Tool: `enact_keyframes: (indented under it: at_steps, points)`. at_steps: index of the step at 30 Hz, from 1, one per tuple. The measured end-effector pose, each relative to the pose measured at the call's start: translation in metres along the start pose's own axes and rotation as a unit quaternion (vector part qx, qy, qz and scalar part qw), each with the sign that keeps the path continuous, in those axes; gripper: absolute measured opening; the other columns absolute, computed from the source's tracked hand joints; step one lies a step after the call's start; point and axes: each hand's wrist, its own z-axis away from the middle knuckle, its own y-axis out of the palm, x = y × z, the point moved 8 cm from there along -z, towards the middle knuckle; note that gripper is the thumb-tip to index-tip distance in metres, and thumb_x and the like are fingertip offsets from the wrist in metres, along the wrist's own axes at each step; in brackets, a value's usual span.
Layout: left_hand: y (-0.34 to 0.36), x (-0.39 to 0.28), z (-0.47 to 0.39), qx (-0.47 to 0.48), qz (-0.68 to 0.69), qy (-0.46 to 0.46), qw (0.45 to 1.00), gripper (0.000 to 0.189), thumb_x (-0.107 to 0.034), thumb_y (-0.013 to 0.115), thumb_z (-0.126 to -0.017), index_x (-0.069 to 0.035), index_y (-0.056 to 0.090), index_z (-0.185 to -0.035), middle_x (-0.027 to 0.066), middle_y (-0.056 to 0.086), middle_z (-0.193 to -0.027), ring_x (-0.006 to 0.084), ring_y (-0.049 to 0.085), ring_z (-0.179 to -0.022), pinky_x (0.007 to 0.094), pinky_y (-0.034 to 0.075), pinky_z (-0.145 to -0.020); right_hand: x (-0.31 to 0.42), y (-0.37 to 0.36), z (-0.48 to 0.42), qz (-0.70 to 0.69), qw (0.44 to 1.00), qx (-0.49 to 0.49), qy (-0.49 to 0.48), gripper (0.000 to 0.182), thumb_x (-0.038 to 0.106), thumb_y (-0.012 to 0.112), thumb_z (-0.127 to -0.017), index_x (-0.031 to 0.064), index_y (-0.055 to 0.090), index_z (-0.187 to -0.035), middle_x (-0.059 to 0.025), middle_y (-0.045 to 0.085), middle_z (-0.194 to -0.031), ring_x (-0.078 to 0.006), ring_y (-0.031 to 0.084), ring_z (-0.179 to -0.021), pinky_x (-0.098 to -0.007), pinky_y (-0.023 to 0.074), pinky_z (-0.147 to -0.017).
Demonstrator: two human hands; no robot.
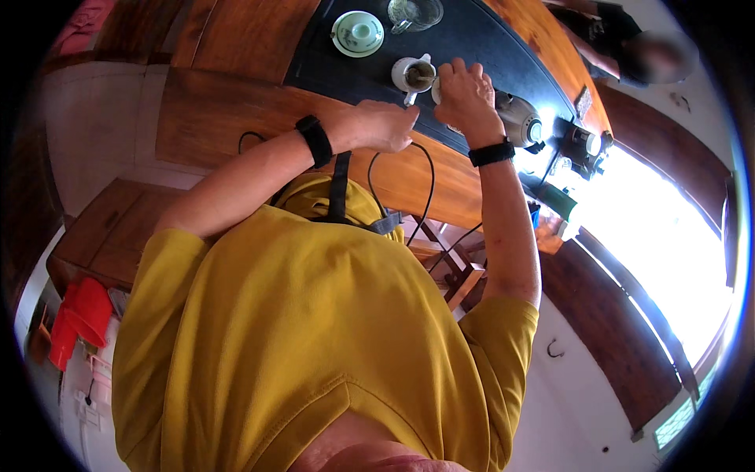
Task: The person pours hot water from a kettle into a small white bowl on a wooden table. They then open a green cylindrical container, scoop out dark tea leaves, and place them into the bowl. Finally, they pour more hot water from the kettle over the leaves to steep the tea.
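My right hand (469, 97) grips a small white vessel (436, 92), mostly hidden behind the fingers. A thin pale streak, apparently liquid, runs from its edge into a white handled pitcher (403, 73), whose inside looks brownish. The pitcher stands on a black tea tray (365, 74), its handle towards me. Close by that handle is my left hand (383, 125), held over the table's near edge with its fingers bent. Whether its fingertips touch the handle cannot be made out. Both wrists wear black bands.
A pale green lidded bowl (357, 34) and a glass pitcher (416, 14) stand farther back on the tray. Right of my right hand is a metal kettle (519, 120). Black cables (432, 177) hang near the wooden table's (224, 112) front edge. Another person (607, 29) is across the table.
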Motion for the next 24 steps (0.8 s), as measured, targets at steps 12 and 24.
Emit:
enact_keyframes:
  at_steps: [12, 24]
  points:
    - [0.005, 0.011, 0.008, -0.021, -0.028, 0.014, 0.999, 0.042, -0.025, 0.054, -0.087, 0.005, 0.049, -0.116, 0.0218, 0.067, -0.087, 0.0374, 0.065, -0.083, 0.0477, 0.050, -0.070, 0.022, -0.012, -0.021, 0.066, 0.997, 0.027, -0.034, 0.027, 0.014, 0.070, -0.061, 0.0089, 0.070, -0.088, -0.0078, 0.064, -0.092, -0.0289, 0.060, -0.094, -0.0375, 0.0498, -0.078]
    - [-0.001, 0.004, 0.010, -0.035, -0.034, 0.008, 0.999, 0.052, -0.026, 0.054, -0.089, 0.006, 0.041, -0.127, 0.0228, 0.067, -0.088, 0.0366, 0.065, -0.081, 0.0451, 0.052, -0.070, 0.039, -0.001, -0.034, 0.100, 0.990, 0.095, -0.030, 0.034, 0.028, 0.081, -0.058, 0.0092, 0.073, -0.085, -0.0074, 0.066, -0.091, -0.0259, 0.062, -0.093, -0.0334, 0.0512, -0.076]
